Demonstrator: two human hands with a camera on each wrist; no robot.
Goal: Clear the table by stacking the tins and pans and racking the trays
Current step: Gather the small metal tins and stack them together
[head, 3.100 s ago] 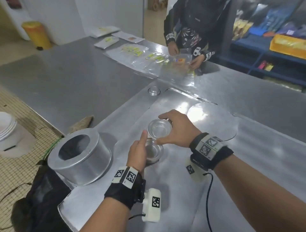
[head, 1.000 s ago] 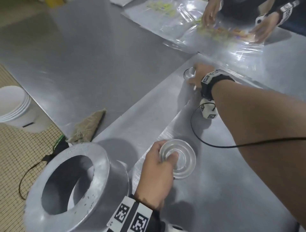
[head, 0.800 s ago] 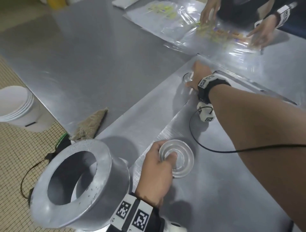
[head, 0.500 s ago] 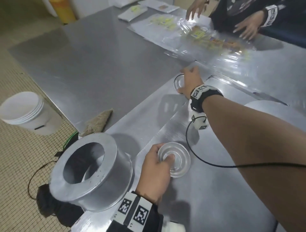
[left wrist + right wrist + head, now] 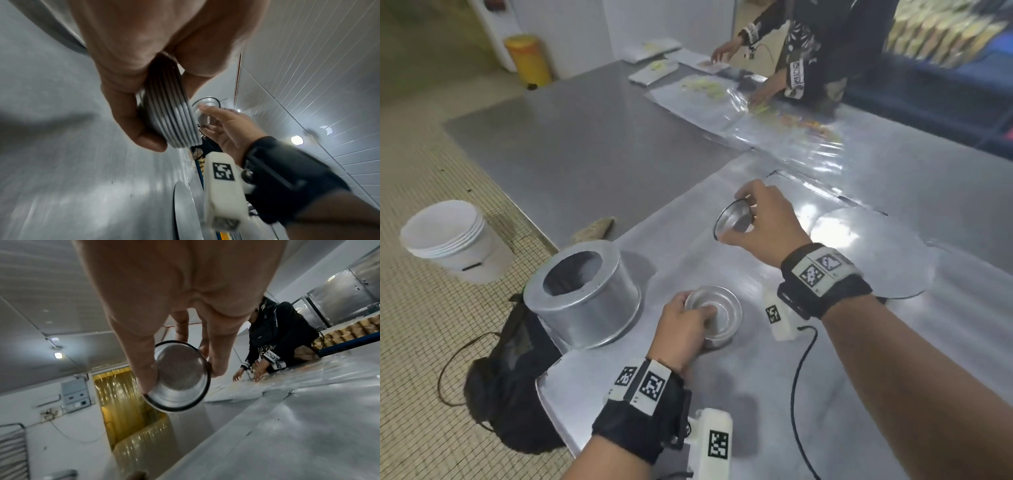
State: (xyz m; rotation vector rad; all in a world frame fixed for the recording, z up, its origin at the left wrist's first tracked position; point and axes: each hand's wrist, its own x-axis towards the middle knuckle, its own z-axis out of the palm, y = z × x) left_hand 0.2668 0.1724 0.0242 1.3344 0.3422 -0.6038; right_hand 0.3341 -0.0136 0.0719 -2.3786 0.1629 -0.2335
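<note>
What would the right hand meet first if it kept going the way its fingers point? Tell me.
The right hand, holding a small tin tilted, points down and left at the steel table. The bare table top looks like the first contact, though depth is unclear.

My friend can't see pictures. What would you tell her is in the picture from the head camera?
A person's right hand holds a small round metal tin tilted in the air above a shiny metal table, while the left hand grips a stack of tins resting on it. A big ring-shaped metal pan sits to the left, and another person works at the far side.
</note>
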